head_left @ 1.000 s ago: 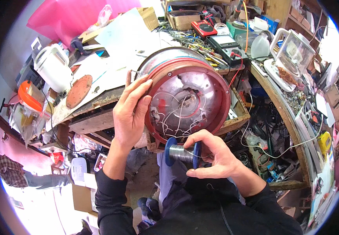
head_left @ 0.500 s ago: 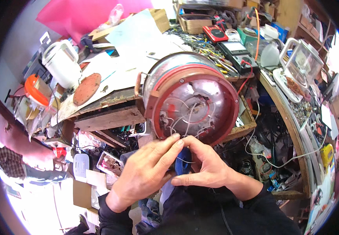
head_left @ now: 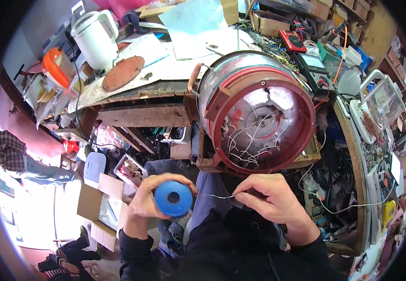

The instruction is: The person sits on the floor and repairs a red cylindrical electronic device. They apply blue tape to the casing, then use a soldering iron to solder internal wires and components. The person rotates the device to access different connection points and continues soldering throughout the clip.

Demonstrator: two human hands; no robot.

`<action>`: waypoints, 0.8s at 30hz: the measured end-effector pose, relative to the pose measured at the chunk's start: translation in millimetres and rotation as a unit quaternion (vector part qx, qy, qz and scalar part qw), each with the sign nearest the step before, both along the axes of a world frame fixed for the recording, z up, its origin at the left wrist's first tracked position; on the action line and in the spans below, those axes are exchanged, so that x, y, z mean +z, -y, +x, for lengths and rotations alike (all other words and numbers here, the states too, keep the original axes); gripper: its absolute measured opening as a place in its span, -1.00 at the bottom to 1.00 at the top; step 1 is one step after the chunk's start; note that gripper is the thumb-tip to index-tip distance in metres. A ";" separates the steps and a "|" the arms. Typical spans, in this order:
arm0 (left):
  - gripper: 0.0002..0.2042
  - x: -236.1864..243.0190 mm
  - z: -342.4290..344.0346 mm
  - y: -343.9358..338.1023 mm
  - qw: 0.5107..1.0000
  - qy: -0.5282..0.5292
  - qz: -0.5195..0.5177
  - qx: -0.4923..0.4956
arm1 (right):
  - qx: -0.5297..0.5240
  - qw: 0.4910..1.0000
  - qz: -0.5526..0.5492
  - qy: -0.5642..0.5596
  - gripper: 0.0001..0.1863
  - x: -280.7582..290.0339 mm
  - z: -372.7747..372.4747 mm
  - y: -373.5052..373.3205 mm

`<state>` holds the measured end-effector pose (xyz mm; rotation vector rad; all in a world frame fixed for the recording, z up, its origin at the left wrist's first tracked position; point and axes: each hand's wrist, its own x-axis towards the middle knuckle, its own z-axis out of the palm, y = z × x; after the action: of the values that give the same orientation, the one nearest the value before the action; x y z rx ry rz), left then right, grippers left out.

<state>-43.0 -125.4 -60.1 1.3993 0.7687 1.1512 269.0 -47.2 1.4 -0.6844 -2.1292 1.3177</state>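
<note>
One blue spool point(head_left: 161, 198) is held before the person's body, its round end, which has one dark hole, turned toward the viewer. The left hand point(head_left: 142, 199) is wrapped around this spool, with the fingers closed behind and over its rim. One thin silvery wire point(head_left: 214, 195) leaves the spool toward three o'clock and reaches the right hand point(head_left: 271, 199), where thumb and forefinger are pinched together on it; the other fingers of this hand are folded inward. Between the two hands the wire runs almost straight, with a slight bend. At two o'clock from the spool, apart from it, one large metal pot point(head_left: 264, 164) lies tipped at the edge of the counter point(head_left: 164, 90), its red-rimmed underside facing the person. Inside this rim there are several white leads point(head_left: 252, 137); they cross each other, so I cannot count them exactly. One reddish handle point(head_left: 195, 77) shows at the ten o'clock of the pot. At eleven o'clock from the spool, the counter carries one flat reddish-brown disc point(head_left: 123, 73) and, behind it, one white jug point(head_left: 95, 40). Between one and two o'clock, beyond the pot, are two meters: one red meter point(head_left: 292, 40) and one black meter point(head_left: 313, 70). Farther out, at two o'clock, stands one clear jug point(head_left: 383, 100). At nine o'clock there is one open cardboard box point(head_left: 89, 206).
</note>
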 end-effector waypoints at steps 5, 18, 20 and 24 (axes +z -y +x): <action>-0.33 -32.0 10.8 -14.5 0.944 0.227 0.041 0.235 | 0.007 0.999 0.027 0.029 -0.92 10.1 9.2 2.0; -0.33 -89.5 73.6 -85.0 0.901 0.319 -0.012 0.293 | 0.024 0.996 0.057 0.060 -0.92 1.1 6.2 10.0; -0.35 -96.5 72.0 -84.5 0.899 0.315 -0.006 0.306 | 0.012 0.996 0.053 0.064 -0.91 -2.1 6.2 11.5; -0.23 -87.7 80.4 -92.6 0.893 0.335 0.009 0.300 | -0.068 0.990 0.121 0.039 -0.85 -20.2 8.2 11.7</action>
<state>37.4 -32.8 -147.8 0.6744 0.6884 1.9820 277.3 -58.9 -18.9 -0.7731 -2.2142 0.9547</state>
